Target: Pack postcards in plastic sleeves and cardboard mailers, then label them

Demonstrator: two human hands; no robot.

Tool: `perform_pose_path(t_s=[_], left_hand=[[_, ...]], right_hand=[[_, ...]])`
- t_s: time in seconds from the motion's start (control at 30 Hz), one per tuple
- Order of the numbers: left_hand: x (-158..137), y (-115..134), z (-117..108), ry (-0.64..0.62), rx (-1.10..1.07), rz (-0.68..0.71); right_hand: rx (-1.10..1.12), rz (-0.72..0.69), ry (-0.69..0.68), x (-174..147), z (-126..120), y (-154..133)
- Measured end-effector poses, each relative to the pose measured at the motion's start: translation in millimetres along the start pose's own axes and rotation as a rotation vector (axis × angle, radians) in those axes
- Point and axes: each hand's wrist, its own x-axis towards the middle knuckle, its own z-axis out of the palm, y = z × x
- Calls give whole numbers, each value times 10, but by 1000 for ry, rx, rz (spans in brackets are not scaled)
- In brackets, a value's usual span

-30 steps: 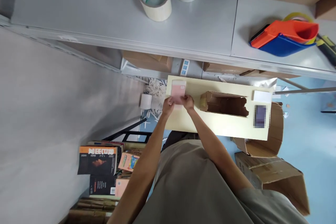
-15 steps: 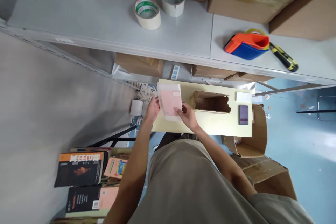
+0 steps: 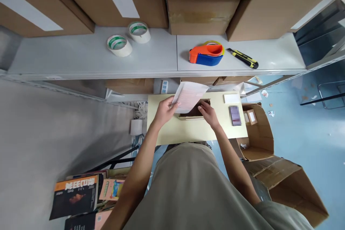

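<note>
A thin pink booklet point(image 3: 186, 97), seemingly in a translucent white sleeve, is tilted above the pale yellow table point(image 3: 185, 132). My left hand point(image 3: 165, 112) grips its lower left corner, thumb on top. Below it stands a narrow open cardboard box point(image 3: 192, 116), partly hidden by the booklet. My right hand point(image 3: 209, 115) is at the box's right end, fingers curled together at the opening. Whether they pinch the box edge or something inside is hidden.
On the grey shelf point(image 3: 88, 55) are tape rolls point(image 3: 120, 46), an orange and blue tape dispenser point(image 3: 206, 54) and a box cutter point(image 3: 244, 58). A white box point(image 3: 231, 98) and a blurred purple item point(image 3: 235, 115) lie on the table's right. Magazines point(image 3: 75, 196) are stacked lower left.
The booklet has moved right and turned, from beside the box to over it. My right hand has let go of it and moved to the box. The head view has shifted.
</note>
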Motion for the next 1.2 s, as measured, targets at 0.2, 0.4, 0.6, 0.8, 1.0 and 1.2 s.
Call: perform_pose_path(t_s=[0.2,0.4,0.6,0.8,1.0,1.2], left_hand=[[266,151,379,-88,406,56],[292,22,629,-211,753,-50],[336,-79,850,-302,921,-152],[411,-94,1047,-365,906,-280],[375,-154,1130,-431,871,-294],[343,-264,1219,-481,862,-361]], right_hand=[[-26,16,-37,169,-556,336],[-8,-10,-75,253,-696,480],[10,10,-106,340,-730,583],[-16,-12,-127,340,-771,589],[-31,-26,-125,290,-782,532],[-92,-15,-146,250,-743,426]])
